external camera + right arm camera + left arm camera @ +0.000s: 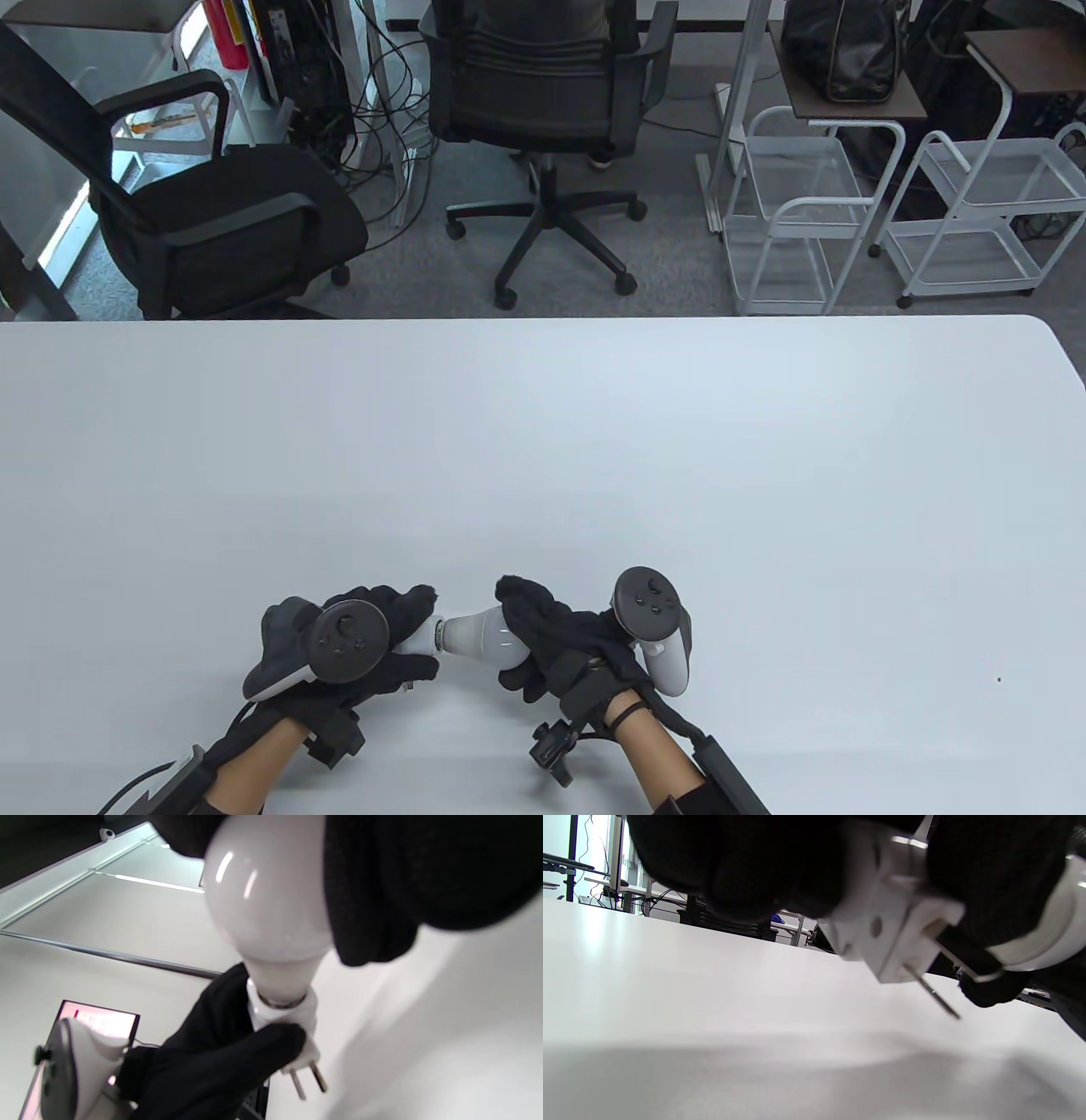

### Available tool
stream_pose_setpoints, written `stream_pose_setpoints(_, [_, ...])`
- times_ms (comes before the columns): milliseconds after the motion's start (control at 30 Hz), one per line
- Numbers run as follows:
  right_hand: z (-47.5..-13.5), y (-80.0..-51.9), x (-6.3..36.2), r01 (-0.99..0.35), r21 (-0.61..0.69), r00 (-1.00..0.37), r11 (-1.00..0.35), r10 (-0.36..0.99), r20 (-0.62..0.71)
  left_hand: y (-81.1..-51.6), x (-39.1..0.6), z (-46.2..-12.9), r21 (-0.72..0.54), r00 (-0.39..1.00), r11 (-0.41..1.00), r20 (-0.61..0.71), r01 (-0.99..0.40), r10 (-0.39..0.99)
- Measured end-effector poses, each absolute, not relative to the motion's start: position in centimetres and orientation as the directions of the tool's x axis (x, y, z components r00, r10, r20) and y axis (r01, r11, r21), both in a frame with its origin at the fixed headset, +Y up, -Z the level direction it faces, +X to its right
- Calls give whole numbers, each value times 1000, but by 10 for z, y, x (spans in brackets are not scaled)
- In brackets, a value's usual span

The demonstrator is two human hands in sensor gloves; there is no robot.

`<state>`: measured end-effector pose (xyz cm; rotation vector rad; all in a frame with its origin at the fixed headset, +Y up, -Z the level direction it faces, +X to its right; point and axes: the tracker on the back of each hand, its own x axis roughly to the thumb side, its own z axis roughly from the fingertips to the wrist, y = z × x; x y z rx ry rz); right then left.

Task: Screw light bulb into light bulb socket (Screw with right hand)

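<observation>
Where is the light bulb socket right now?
In the table view the light bulb socket sits near the bottom centre above the table, held in the left hand, with the light bulb entering from its right.

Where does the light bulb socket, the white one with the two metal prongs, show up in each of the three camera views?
Table view: the light bulb socket sits low, left of centre, mostly hidden in the left hand.
Left wrist view: upper right of centre, prongs pointing down and right.
Right wrist view: low centre, under the light bulb.
Shared landmark: the white table, seen in all three.
</observation>
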<state>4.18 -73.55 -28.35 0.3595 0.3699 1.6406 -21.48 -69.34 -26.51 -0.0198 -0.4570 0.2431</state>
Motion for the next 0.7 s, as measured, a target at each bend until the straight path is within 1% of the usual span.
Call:
stream_pose_setpoints(67, [-283,-736,42,-894,434,-113,-113,993,27,-693,-215,-265,-59,874,975,434,-214,218])
stream_pose_setpoints(167, [-283,-735,39,-863,496,-91,-93,995,28,-693,-216,-265,-57,876,975,429,-217,220])
stream_pose_setpoints(267, [-283,-734,39,-863,492,-108,-114,993,40,-693,-216,-265,-49,876,976,433,-212,212])
stream_pose_setpoints(400, [-283,-738,42,-894,442,-90,-76,996,-12,-693,-214,-263,-48,873,977,441,-210,209])
stream_pose_setpoints(533, [-283,-738,43,-890,450,-80,-74,997,6,-693,-215,-264,-42,875,976,437,-214,210])
stream_pose_setpoints(600, [-283,-737,41,-869,491,-65,-61,998,9,-693,-215,-264,-42,876,976,434,-215,212])
stream_pose_setpoints(700, [-283,-736,41,-866,492,-91,-88,996,18,-693,-215,-263,-40,876,977,436,-208,204])
